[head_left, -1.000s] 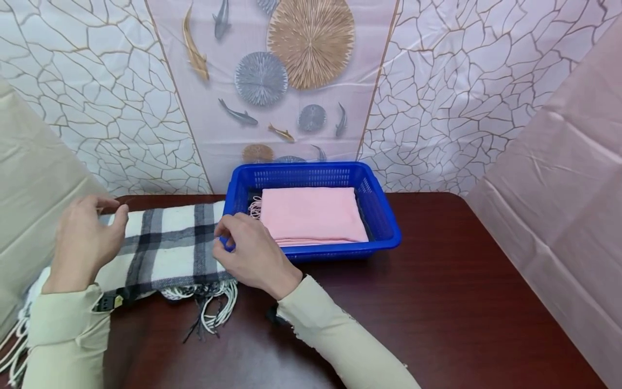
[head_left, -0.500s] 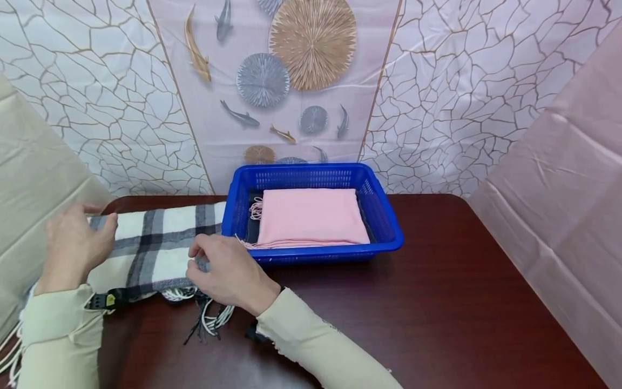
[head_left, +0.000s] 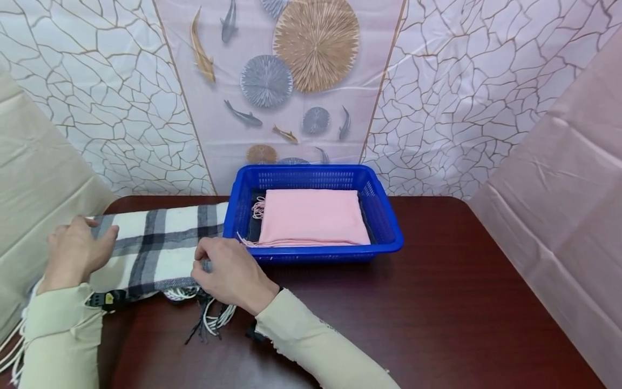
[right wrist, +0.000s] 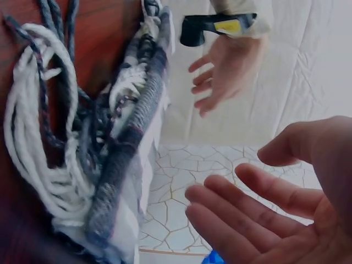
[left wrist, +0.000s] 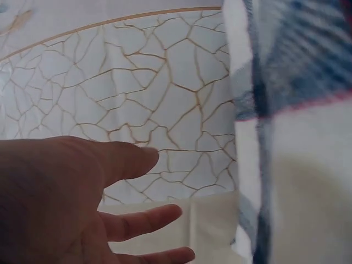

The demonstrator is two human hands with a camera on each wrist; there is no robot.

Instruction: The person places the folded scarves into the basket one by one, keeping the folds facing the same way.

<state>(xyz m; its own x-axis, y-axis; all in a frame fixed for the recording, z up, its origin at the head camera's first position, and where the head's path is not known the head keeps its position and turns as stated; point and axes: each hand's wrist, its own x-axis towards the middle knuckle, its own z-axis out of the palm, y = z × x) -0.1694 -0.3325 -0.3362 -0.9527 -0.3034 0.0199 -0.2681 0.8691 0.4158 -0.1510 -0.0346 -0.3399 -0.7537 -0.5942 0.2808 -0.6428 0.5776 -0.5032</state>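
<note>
white-and-grey plaid scarf [head_left: 167, 232] lies on the left side of the dark red-brown table [head_left: 437, 302], folded into a flat band running up to the left side of the blue perforated basket [head_left: 335, 250]; whether it touches the basket, can't tell. knotted fringe [head_left: 214, 319] spills from its front edge onto the table, more strands at far left.

left hand [head_left: 78, 251] over the scarf's left part, thumb and fingers apart, nothing gripped; left wrist view shows the fingers clear of the cloth. right hand [head_left: 235, 273] over the scarf's right end, near the basket's front left corner, thumb apart from the outstretched fingers, no grip on anything.

inside the basket: folded pink scarf [head_left: 313, 216], loose strands on its left, on top of dark cloth [head_left: 255, 229]. light sleeves [head_left: 63, 335], black strap with yellow label [head_left: 108, 300] at left wrist. patterned backdrop [head_left: 437, 97] behind.
</note>
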